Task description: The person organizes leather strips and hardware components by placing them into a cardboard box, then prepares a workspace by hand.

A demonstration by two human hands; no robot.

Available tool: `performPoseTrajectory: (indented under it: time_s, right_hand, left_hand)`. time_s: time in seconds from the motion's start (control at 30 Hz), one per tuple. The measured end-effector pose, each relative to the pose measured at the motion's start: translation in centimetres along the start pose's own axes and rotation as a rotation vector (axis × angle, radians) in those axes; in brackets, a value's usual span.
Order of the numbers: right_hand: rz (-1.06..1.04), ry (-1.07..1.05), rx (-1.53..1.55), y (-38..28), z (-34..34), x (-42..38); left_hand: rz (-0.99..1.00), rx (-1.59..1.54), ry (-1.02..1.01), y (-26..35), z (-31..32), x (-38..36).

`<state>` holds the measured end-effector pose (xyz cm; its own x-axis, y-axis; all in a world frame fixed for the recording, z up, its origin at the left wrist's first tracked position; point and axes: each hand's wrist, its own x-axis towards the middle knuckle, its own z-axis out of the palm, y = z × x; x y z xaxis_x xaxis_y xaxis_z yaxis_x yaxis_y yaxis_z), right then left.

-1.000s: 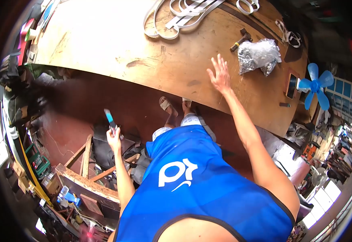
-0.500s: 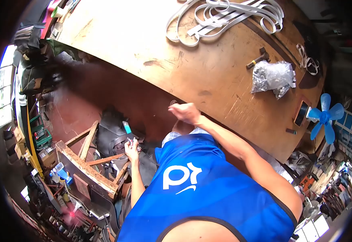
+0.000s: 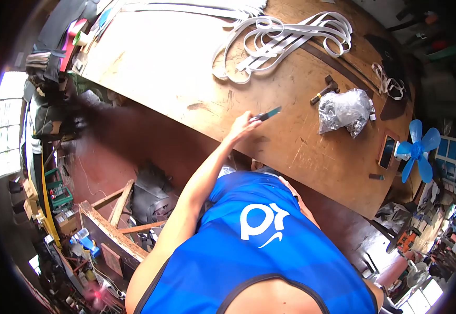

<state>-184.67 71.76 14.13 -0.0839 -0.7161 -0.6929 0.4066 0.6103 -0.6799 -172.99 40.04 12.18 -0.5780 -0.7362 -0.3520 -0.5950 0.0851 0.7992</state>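
My left hand reaches over the near edge of the wooden table, its fingers closed around a knife. The knife has a dark handle and a teal-looking blade that points right, above the tabletop. Down at my right side, my right hand is close against the blue shirt. The shirt hides much of it, and its fingers do not show clearly. Ahead of the knife on the table are a hammer and a clear plastic bag of small pieces.
Looped white strips lie on the far part of the table. A phone and a blue fan are at the right end. On the left, a wooden frame and dark sheet material are on the floor.
My left hand has risen from beside the dark material to above the table, bringing the knife. My right hand has drawn back from the table edge to my side.
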Motion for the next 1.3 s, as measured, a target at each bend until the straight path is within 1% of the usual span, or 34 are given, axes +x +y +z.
performPoseTrajectory:
  time_s: [0.1,0.17,0.23,0.27,0.3,0.33,0.37,0.4,0.47,0.5,0.53,0.57,0.6,0.63,0.67,0.7,0.73,0.77,0.8,0.83,0.93,0.97,1.0,1.07,1.1,1.13,1.2,1.23,1.27,1.3]
  right_hand:
    - [-0.027,0.093,0.031,-0.7,0.8,0.3]
    - [-0.04,0.158,-0.026,-1.3,1.7,0.5]
    - [-0.049,0.228,-0.135,-1.8,2.4,1.6]
    - [-0.049,0.275,-0.259,-2.3,3.0,2.5]
    - [-0.143,0.356,-0.43,-3.4,4.0,3.3]
    - [-0.335,0.448,-0.571,-4.7,5.0,4.4]
    - [-0.319,0.487,-0.533,-6.9,6.3,5.3]
    - [-0.304,0.522,-0.497,-9.5,7.5,6.4]
    - [-0.457,0.63,-0.445,-13.8,10.3,9.5]
    - [-0.525,0.643,-0.491,-16.3,11.6,11.4]
    - [-0.592,0.661,-0.537,-18.5,12.9,13.3]
    - [-0.641,0.661,-0.607,-20.1,14.0,15.4]
    - [-0.693,0.661,-0.68,-21.8,14.9,17.8]
    - [-0.779,0.672,-0.865,-23.4,16.3,21.3]
    - [-0.872,0.661,-1.054,-24.4,17.3,24.4]
    - [-0.857,0.644,-1.131,-25.0,18.3,26.2]
    - [-0.84,0.625,-1.209,-25.5,19.2,27.5]
    - [-0.834,0.644,-1.212,-25.8,19.8,28.7]
    - [-0.831,0.668,-1.329,-25.9,20.3,29.9]
    - [-0.824,0.687,-1.449,-25.8,20.6,30.6]
    - [-0.812,0.672,-1.551,-24.7,20.5,32.7]
    - [-0.835,0.663,-1.495,-25.2,20.8,32.2]
    - [-0.835,0.664,-1.5,-25.6,21.2,31.9]
    - [-0.816,0.621,-1.274,-25.9,22.0,31.0]
    - [-0.777,0.609,-1.165,-26.2,22.6,30.5]
    - [-0.78,0.603,-1.165,-26.4,23.0,30.4]
    - [-0.717,0.588,-0.902,-26.6,23.6,30.0]
    - [-0.675,0.605,-0.815,-26.8,24.0,29.8]
    - [-0.673,0.596,-0.812,-27.0,24.1,29.6]
    - [-0.692,0.604,-0.746,-27.1,24.2,29.3]
  left_hand:
    - [0.07,0.092,-0.11,2.5,2.2,4.3]
    - [0.122,0.133,-0.156,3.5,3.5,6.4]
    - [0.261,0.252,-0.08,4.2,4.3,8.2]
    - [0.277,0.251,-0.093,4.8,4.2,8.6]
    - [0.422,0.313,0.042,5.5,3.7,8.5]
    - [0.558,0.371,0.176,5.9,2.9,8.2]
    - [0.65,0.328,0.201,6.1,1.6,8.2]
    - [0.645,0.324,0.186,5.9,0.1,7.9]
    - [0.637,0.093,0.098,4.7,-3.7,7.5]
    - [0.502,-0.046,0.087,3.2,-5.6,7.4]
    - [0.312,-0.178,0.146,1.6,-7.4,7.4]
    - [0.073,-0.312,0.215,0.1,-9.3,7.7]
    - [-0.062,-0.32,0.3,-1.9,-11.0,8.2]
    - [-0.191,-0.501,0.326,-6.7,-12.4,10.9]
    - [-0.306,-0.613,0.291,-6.3,-13.8,11.6]
    - [-0.365,-0.542,0.237,-5.0,-15.7,11.8]
    - [-0.359,-0.541,0.218,-5.2,-16.1,12.4]
    - [-0.355,-0.492,0.173,-5.6,-16.2,13.3]
    - [-0.351,-0.443,0.129,-6.5,-16.1,14.3]
    - [-0.327,-0.362,0.055,-8.7,-15.5,15.8]
    - [-0.353,-0.46,0.023,-7.1,-16.7,15.4]
    - [-0.35,-0.465,0.02,-6.6,-17.1,15.1]
    - [-0.352,-0.651,0.022,-6.1,-17.5,14.9]
    - [-0.361,-1.018,0.03,-5.6,-18.2,13.9]
    - [-0.399,-1.174,-0.022,-5.4,-18.7,13.5]
    - [-0.4,-1.176,-0.016,-5.5,-19.0,13.3]
    - [-0.401,-1.558,-0.175,-5.6,-19.4,12.6]
    - [-0.435,-1.588,-0.189,-5.6,-19.4,12.3]
    - [-0.439,-1.588,-0.179,-5.8,-19.3,12.2]
    - [-0.38,-1.525,-0.212,-6.0,-19.2,12.2]
